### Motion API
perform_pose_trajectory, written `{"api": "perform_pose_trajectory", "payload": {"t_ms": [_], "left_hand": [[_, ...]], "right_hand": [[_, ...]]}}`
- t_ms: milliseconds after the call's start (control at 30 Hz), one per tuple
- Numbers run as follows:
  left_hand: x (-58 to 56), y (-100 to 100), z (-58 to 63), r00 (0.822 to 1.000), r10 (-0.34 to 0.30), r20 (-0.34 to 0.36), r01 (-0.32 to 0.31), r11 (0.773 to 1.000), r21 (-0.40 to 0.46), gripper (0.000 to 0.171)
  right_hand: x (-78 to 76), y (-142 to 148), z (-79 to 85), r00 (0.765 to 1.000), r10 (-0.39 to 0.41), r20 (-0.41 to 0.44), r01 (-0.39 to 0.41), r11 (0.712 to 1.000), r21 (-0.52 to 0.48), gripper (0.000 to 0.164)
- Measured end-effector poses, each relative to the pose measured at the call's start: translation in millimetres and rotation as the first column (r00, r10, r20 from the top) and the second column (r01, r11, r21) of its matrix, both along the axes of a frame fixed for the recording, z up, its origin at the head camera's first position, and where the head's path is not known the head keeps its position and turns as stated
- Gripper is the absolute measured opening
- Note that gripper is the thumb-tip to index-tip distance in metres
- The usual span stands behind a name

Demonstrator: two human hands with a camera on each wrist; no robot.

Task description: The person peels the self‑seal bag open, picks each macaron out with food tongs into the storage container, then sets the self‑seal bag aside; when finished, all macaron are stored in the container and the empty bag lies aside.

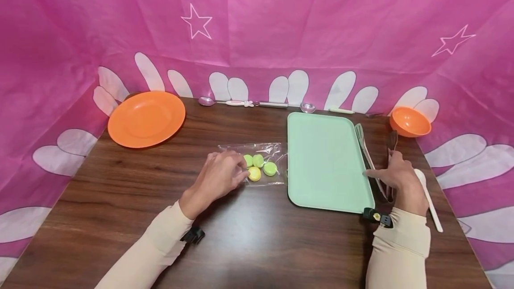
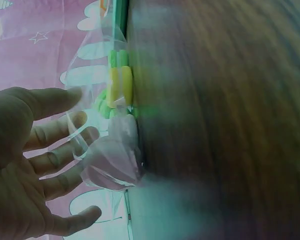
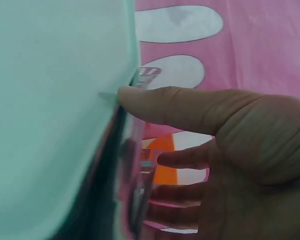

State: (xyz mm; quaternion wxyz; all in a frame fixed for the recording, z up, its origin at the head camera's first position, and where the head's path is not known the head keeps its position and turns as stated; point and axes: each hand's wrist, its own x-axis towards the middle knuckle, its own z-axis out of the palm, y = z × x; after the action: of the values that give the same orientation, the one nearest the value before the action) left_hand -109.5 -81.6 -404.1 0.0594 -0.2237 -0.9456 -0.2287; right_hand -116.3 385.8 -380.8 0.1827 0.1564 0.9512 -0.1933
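Observation:
My left hand (image 1: 222,171) is at the left end of a clear plastic bag (image 1: 267,147) on the table. Through the plastic show several round green sweets (image 1: 270,169) and a yellow one (image 1: 254,174), like macarons. In the left wrist view its thumb and fingers stand apart, fingertips right at the bag (image 2: 112,162). Over on the right, my right hand (image 1: 397,175) reaches over a pair of tongs (image 1: 367,150). Its thumb lies at the right rim of a mint-green tray (image 1: 327,162), with the other fingers spread beyond the tongs in the right wrist view.
An orange plate (image 1: 146,119) lies back left, an orange bowl (image 1: 410,121) back right. Along the back edge run a pink-handled spoon (image 1: 237,103), a ladle (image 1: 307,108) and a pale-handled utensil (image 1: 341,111). A white spoon (image 1: 429,200) is right of my right hand. Pink cloth (image 1: 257,21) hangs behind.

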Motion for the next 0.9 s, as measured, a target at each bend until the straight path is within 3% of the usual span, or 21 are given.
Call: {"api": "perform_pose_trajectory", "payload": {"t_ms": [167,333,433,567,700,833,900], "left_hand": [[-3.4,-1.6,-1.0,1.000,-0.005,0.002,0.005,1.000,-0.009,0.007],[-8.9,-11.7,5.8,0.996,0.036,0.088,-0.031,0.998,-0.048,0.011],[-11.7,-23.6,15.3,0.993,0.053,0.101,-0.048,0.997,-0.054,0.009],[-14.3,-42.5,29.2,0.996,0.068,0.058,-0.064,0.996,-0.065,0.004],[-14.8,-51.5,35.9,0.999,0.014,0.043,-0.009,0.994,-0.113,0.009],[-14.3,-47.3,34.9,0.995,-0.068,0.075,0.078,0.986,-0.148,0.008],[-14.2,-45.7,34.2,0.992,-0.088,0.091,0.101,0.983,-0.150,0.007]], "right_hand": [[-8.0,-6.5,-4.6,0.997,-0.073,-0.011,0.072,0.997,-0.030,0.116],[-12.9,-12.2,-4.6,0.989,-0.145,0.022,0.146,0.989,-0.031,0.111],[-12.7,-12.4,-4.2,0.990,-0.142,0.015,0.142,0.990,0.002,0.098],[-10.1,-11.3,-4.0,0.992,-0.119,-0.038,0.121,0.992,0.044,0.070],[-6.0,-9.8,-2.0,0.988,-0.143,-0.053,0.146,0.988,0.041,0.052],[-0.1,-7.5,2.7,0.979,-0.201,-0.041,0.202,0.979,0.013,0.056],[2.9,-5.5,5.8,0.980,-0.185,-0.072,0.187,0.982,0.029,0.061]]}}
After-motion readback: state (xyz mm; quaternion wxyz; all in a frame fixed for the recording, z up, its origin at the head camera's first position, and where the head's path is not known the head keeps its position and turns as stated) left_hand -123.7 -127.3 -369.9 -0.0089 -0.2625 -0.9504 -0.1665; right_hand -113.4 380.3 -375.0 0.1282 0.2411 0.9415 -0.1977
